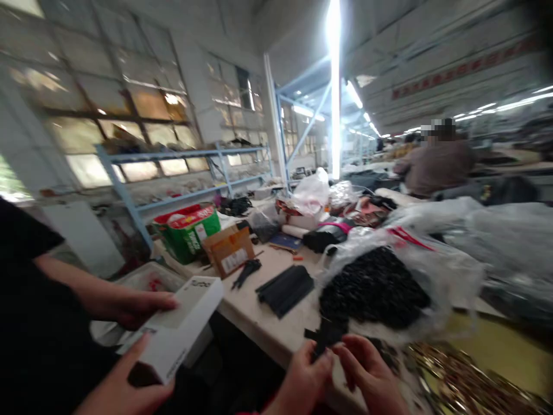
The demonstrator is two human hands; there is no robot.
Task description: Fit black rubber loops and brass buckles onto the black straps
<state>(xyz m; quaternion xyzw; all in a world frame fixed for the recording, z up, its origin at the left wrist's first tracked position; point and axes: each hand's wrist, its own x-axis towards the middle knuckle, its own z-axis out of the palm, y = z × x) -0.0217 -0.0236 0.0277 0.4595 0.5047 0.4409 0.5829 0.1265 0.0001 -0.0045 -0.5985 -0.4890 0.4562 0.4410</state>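
Note:
My left hand and my right hand meet at the bottom middle, over the near edge of the worktable. Both are closed in a pinch on a small flat black piece that sticks up between the fingertips. Just beyond them lies a clear plastic bag full of small black parts. A stack of black strips lies on the table to the left of the bag.
At the left a person in a black sleeve holds a white box in both hands. On the table stand a green and red carton, a brown cardboard box and more bags. Blue shelving lines the windows. Another person sits far off.

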